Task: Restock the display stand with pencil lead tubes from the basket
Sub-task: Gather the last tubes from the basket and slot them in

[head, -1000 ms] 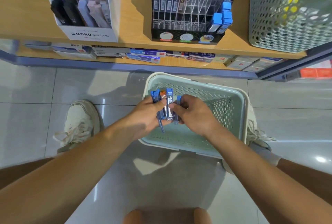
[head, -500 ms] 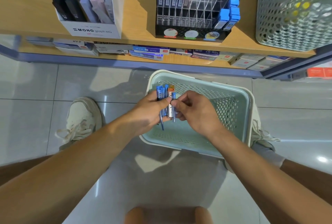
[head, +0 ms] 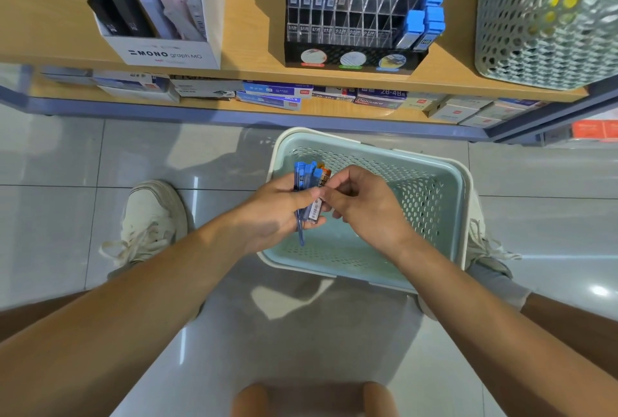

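Glossy grey tiled floor (head: 67, 216): smooth and reflective, it carries the landmark basket.
Light-brown wooden shelf (head: 250, 15): flat and matte, beyond the basket's far rim.
Pale green perforated plastic basket (head: 431, 216): rectangular with rounded corners, a cream rim and hole-pattern walls.
Grey-green round-holed plastic bin (head: 535, 32): on the shelf, beyond the basket and to its right.
White cardboard box (head: 167, 55), printed "MONO graph MG": beyond the basket and to its left. It holds slim black, grey and pink items.
Black-based clear acrylic display stand (head: 354, 59): straight beyond the basket, with a grid of slots. Dark tubes stand in the left slots and blue-capped ones at the right end.
Off-white lace-up shoe (head: 153, 216): on the floor near the basket's left wall.
Left hand (head: 271, 212): over the basket's left part, fingers curled round the bundle.
Right hand (head: 364, 206): over the basket's middle, thumb and forefinger pinching the orange-capped tube.
Bundle of flat blue plastic pencil lead tubes (head: 306, 179): slim and translucent, caps toward the basket's far rim.
Orange-capped clear tube (head: 322, 182): at the bundle's right edge, barcode label showing.
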